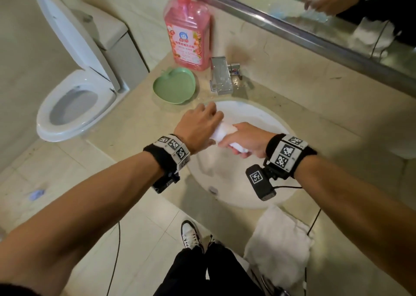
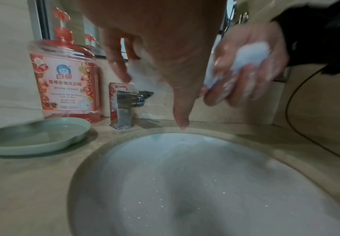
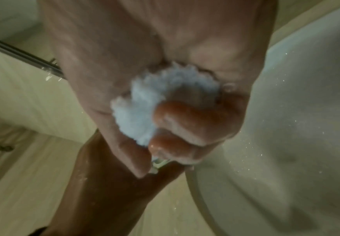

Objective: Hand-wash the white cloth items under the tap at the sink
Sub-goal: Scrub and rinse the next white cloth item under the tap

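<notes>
Both hands over the round white sink basin (image 1: 258, 120) now, and the right hand (image 1: 249, 139) has its grip closed tight around a small white fluffy cloth (image 1: 225, 130), fingers (image 3: 185, 115) curled right over it so the wet pile bulges out of the fist in the right wrist view. The left hand (image 1: 200, 124) comes in from the other side, palm down over the far end of that same cloth; in the head view it covers the cloth and touches it, but whether its grip is closed round the cloth or only resting on it, I cannot tell, since the left wrist view shows only a straight thumb (image 2: 180, 115) pointing down and blurred fingers beyond. The cloth is bunched into a short roll between the two hands, held in the air above the basin, soaked and foamy, with suds on the right fingers. Water droplets speckle the basin. The square chrome tap (image 1: 221, 76) stands at the back on the beige stone tabletop (image 1: 135, 127). Beside it a pink pump bottle of liquid soap (image 1: 188, 34) and a green apple-shaped dish (image 1: 173, 86). A second white towel (image 1: 279, 244) hangs over the front edge of the tabletop, right of the basin
</notes>
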